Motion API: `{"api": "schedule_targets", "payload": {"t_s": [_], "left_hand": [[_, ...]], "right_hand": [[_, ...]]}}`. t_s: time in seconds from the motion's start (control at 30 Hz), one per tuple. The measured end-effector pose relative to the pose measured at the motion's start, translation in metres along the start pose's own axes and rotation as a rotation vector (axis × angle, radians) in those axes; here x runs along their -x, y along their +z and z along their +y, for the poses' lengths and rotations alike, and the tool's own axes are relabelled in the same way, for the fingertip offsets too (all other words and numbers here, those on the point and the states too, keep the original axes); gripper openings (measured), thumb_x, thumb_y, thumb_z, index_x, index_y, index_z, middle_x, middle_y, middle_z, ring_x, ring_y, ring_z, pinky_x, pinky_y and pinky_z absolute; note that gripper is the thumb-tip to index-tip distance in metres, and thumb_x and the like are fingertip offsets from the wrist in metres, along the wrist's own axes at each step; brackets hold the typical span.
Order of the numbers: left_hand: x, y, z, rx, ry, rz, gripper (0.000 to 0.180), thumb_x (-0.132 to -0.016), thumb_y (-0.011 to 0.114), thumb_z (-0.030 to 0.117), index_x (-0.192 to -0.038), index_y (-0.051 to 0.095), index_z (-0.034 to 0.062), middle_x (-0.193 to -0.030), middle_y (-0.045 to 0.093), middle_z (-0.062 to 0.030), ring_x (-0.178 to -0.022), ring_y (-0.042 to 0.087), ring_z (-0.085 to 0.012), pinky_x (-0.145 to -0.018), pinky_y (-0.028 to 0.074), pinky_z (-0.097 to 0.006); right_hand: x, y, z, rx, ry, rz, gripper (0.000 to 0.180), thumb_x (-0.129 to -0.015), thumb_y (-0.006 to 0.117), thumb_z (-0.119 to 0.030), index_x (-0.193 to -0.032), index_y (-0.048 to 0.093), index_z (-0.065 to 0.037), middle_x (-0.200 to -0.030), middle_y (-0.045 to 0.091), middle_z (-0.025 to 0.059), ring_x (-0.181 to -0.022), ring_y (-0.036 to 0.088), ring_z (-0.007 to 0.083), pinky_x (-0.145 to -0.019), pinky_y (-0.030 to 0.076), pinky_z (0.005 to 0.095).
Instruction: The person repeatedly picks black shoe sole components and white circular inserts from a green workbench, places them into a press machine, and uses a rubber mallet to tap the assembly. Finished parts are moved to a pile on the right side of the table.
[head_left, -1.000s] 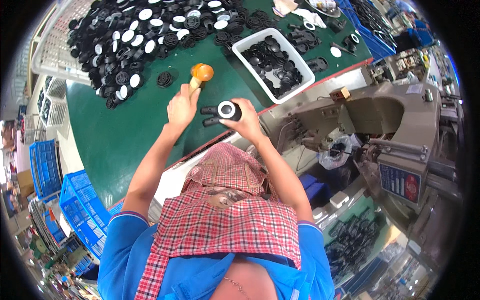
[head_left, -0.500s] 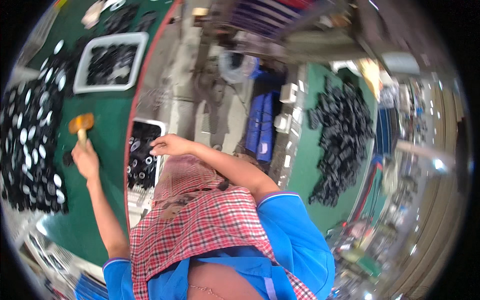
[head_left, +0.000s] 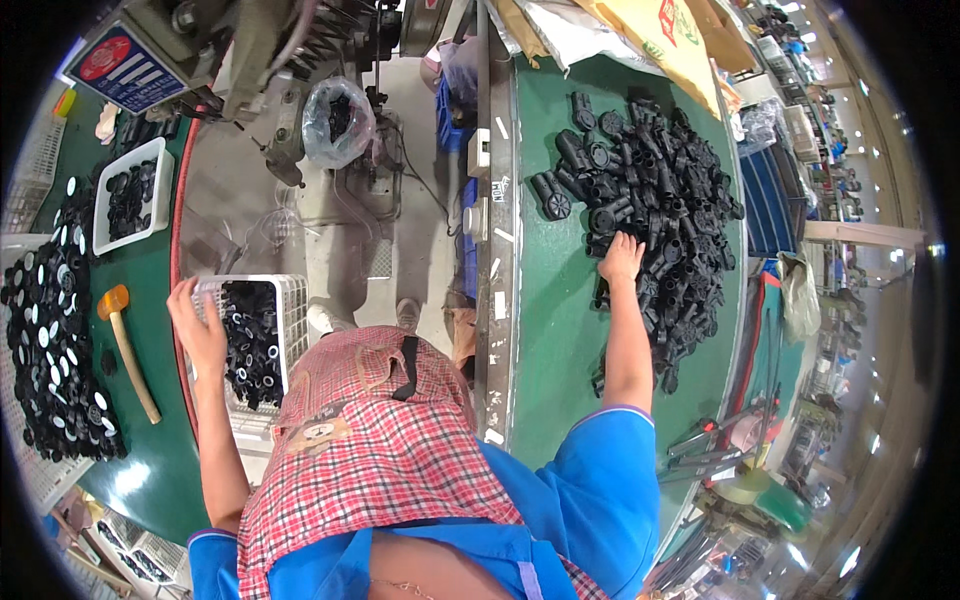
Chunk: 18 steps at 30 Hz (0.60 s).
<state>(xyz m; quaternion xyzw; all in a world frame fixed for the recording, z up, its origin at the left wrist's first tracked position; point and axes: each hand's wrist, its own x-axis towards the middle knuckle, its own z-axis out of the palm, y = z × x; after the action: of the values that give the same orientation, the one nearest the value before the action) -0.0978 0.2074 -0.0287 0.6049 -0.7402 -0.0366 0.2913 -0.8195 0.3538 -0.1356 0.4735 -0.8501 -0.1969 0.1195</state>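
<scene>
My right hand [head_left: 622, 258] rests on the near left side of a heap of black plastic parts [head_left: 660, 215], fingers stretched onto them; no part shows lifted. My left hand [head_left: 198, 325] is open, thumb and fingers apart, beside the red-edged green table at the left rim of a white plastic basket [head_left: 295, 325]. Whether it touches the rim I cannot tell. Black parts with pale rings [head_left: 252, 340] fill the basket. A mallet with an orange head [head_left: 114, 300] and a wooden handle lies on the left green table [head_left: 150, 470], left of that hand.
A white tray of black parts [head_left: 160, 190] and a spread of black and white pieces [head_left: 55, 350] occupy the left table. Ahead are a machine [head_left: 150, 75] and a bag-lined bin [head_left: 338, 125]. A metal-edged green table [head_left: 550, 330] stands at right.
The mallet has left my left hand and now lies on the table. That hand has come to the basket's side. My right hand has moved from the basket to the right-hand heap. The view has shifted.
</scene>
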Motion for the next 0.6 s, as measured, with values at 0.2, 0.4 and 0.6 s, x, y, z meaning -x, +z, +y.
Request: {"api": "schedule_targets", "payload": {"t_s": [0.2,0.4,0.6], "left_hand": [[0.014,0.02,0.061,0.095,0.019,-0.154,0.024,-0.091,0.056,0.007,-0.113,0.057,-0.002,-0.115,0.054,-0.0188,-0.11,0.052,-0.0357,-0.097,0.04,-0.04],[0.022,0.043,0.108,0.261,0.047,-0.222,0.028,-0.085,0.059,0.002,-0.113,0.058,-0.0003,-0.112,0.055,-0.0185,-0.104,0.056,-0.035,-0.091,0.045,-0.038],[0.046,0.059,0.145,1.277,-0.519,-0.836,0.045,-0.103,0.042,0.037,-0.126,0.052,-0.0012,-0.109,0.063,-0.0129,-0.097,0.062,-0.0211,-0.087,0.05,-0.036]], "right_hand": [[0.011,-0.021,-0.011,-0.241,-0.249,0.007,0.057,-0.058,0.078,-0.017,-0.109,0.054,-0.006,-0.11,0.054,0.0141,-0.106,0.054,0.0349,-0.1,0.041,0.0439],[0.023,-0.071,-0.032,-0.892,-0.097,-0.153,0.057,-0.065,0.082,-0.027,-0.108,0.057,-0.001,-0.107,0.065,0.0158,-0.096,0.065,0.0311,-0.085,0.052,0.0388],[0.072,-0.241,-0.202,-1.973,-0.511,0.108,0.064,-0.074,0.077,-0.005,-0.13,0.047,-0.004,-0.122,0.06,0.0152,-0.11,0.059,0.0254,-0.097,0.046,0.039]]}}
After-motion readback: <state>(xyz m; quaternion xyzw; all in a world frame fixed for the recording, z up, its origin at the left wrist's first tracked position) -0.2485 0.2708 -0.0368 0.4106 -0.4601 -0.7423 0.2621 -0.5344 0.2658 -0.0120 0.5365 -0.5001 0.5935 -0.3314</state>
